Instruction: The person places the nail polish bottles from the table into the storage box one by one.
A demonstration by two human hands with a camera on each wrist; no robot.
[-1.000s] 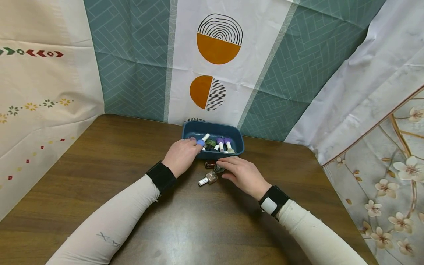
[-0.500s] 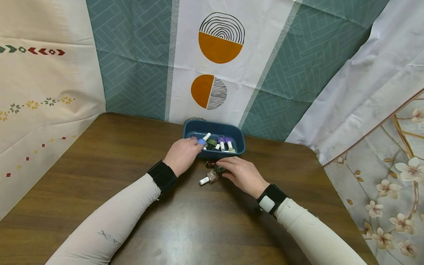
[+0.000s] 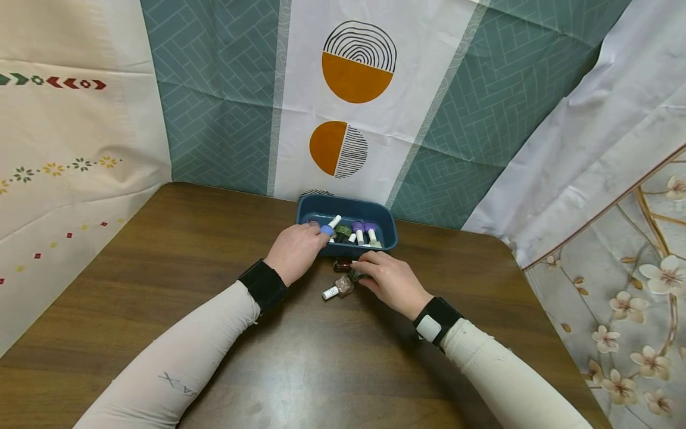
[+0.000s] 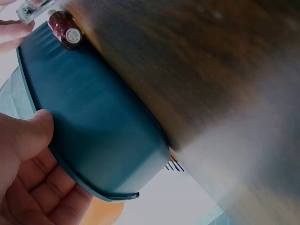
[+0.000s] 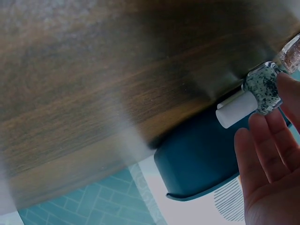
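Observation:
My left hand (image 3: 296,251) grips the near left rim of a dark blue plastic bin (image 4: 103,108), thumb outside and fingers over the edge. Inside the bin lie several nail polish bottles, among them a blue one (image 3: 327,229) with a white cap beside my left fingers. My right hand (image 3: 393,280) pinches a nail polish bottle with black and white flecks (image 5: 262,89) between thumb and fingers, low over the table in front of the bin. In the right wrist view its white cap (image 5: 236,109) points away from the palm. Close by lies a glittery bottle (image 3: 344,285).
A dark red nail polish bottle (image 3: 341,265) lies against the bin's front wall. The brown wooden table (image 3: 300,369) extends in front and to both sides. Patterned cloth (image 3: 220,101) hangs behind the bin, with more cloth along the left and right.
My right fingers have closed in on the flecked nail polish bottle, and the hand has shifted very slightly. My left hand stays on the bin's rim.

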